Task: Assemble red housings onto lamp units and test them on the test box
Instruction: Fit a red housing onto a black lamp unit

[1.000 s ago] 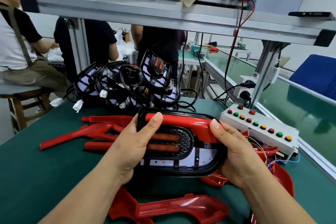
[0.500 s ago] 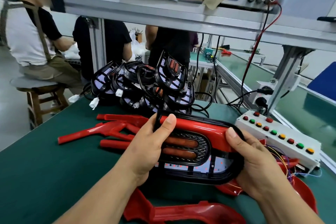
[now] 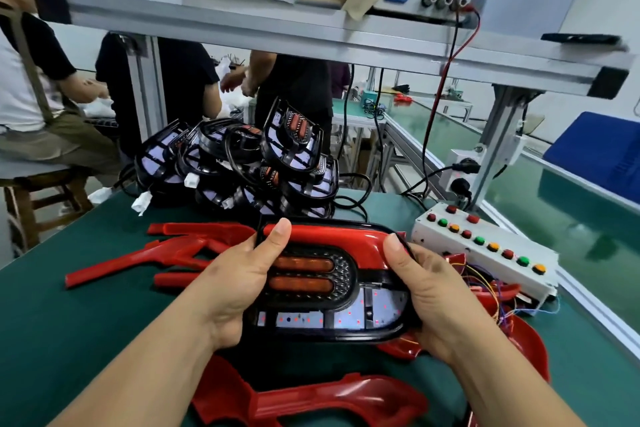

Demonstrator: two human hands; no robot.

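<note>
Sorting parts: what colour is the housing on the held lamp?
The housing is red; head view.

Both hands on the lamp unit (image 3: 346,321). Your L hand (image 3: 235,291) grips its left end, thumb stretched up across the front to the top edge, fingers hidden behind. R hand (image 3: 429,302) grips the right end, thumb up at the top-right corner, fingers tucked out of sight. L forearm (image 3: 138,367) & R forearm (image 3: 512,388) angle in from below the unit, wrists abt level.

Factory assembly line. Green-matted workbench (image 3: 52,315) under aluminium-profile shelf frame (image 3: 311,38). Seated workers (image 3: 20,87) and white push-button test box (image 3: 485,250) are present.
</note>
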